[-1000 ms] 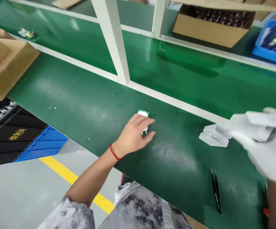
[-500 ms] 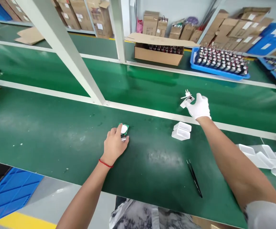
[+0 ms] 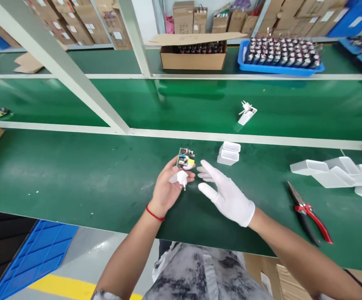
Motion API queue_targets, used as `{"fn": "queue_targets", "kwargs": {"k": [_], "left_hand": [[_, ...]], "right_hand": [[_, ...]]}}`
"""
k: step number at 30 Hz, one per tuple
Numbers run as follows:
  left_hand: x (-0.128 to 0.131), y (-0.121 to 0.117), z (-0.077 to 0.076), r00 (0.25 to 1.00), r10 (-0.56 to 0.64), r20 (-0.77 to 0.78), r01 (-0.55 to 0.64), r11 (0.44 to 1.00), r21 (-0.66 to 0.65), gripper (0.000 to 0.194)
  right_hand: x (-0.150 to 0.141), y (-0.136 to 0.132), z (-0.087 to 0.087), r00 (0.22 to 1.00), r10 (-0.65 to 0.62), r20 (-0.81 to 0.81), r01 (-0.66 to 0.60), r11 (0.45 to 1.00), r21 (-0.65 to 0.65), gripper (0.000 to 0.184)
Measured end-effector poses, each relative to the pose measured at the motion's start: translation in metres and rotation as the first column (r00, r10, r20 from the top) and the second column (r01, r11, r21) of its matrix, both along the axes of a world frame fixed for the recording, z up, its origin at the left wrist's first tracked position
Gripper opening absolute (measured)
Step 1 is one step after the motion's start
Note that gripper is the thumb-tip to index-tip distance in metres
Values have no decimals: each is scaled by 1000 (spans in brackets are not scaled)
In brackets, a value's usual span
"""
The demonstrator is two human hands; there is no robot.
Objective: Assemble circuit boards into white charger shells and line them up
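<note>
In my bare left hand [image 3: 163, 189] rest a small circuit board [image 3: 184, 159], with its components facing me, and a white plug piece [image 3: 181, 178] just below it. Fingers are curled beneath these parts. My right hand [image 3: 227, 198], in a white glove, is just to the right, fingers spread and nothing in it. Two white open-ended plastic cases [image 3: 229, 157] stand side by side beyond the right hand. Farther off, a white plug unit [image 3: 247, 113] lies on the green belt [image 3: 193, 108].
Red-and-black pliers [image 3: 306, 212] and several white cases [image 3: 340, 171] lie to the right. Behind are a blue tray [image 3: 281, 70] of dark units and an open cardboard box [image 3: 193, 61]. A slanted white post [image 3: 74, 75] rises at left; a blue crate [image 3: 40, 254] stands below the table edge.
My right hand has left the white plug unit on the belt and come back beside my left hand. My left hand has lifted the board, now turned component side up. The view has shifted.
</note>
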State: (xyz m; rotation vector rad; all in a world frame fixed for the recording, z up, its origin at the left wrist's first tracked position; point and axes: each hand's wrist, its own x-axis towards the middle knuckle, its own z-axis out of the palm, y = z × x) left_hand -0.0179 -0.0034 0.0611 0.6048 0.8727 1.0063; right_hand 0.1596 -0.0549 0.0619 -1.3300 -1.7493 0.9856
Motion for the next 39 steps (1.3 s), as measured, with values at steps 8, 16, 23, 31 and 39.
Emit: {"fn": "queue_targets", "kwargs": {"k": [8, 16, 23, 31, 39], "left_hand": [[38, -24, -3, 967, -249, 50, 248, 968, 25, 84], [51, -15, -3, 799, -482, -360, 539, 839, 74, 47], [69, -22, -4, 859, -508, -67, 504, 861, -70, 56], [100, -43, -5, 865, -497, 68, 498, 834, -239, 61], [103, -16, -11, 724, -304, -620, 504, 846, 173, 42]], "right_hand": [[7, -26, 2, 975, -214, 60, 214, 977, 5, 66], [48, -43, 19, 991, -104, -88, 72, 946, -315, 47], [75, -42, 8, 847, -242, -474, 27, 909, -416, 56], [65, -64, -24, 907, -346, -239, 347, 937, -39, 104], [85, -70, -15, 824, -460, -330, 501, 864, 48, 87]]}}
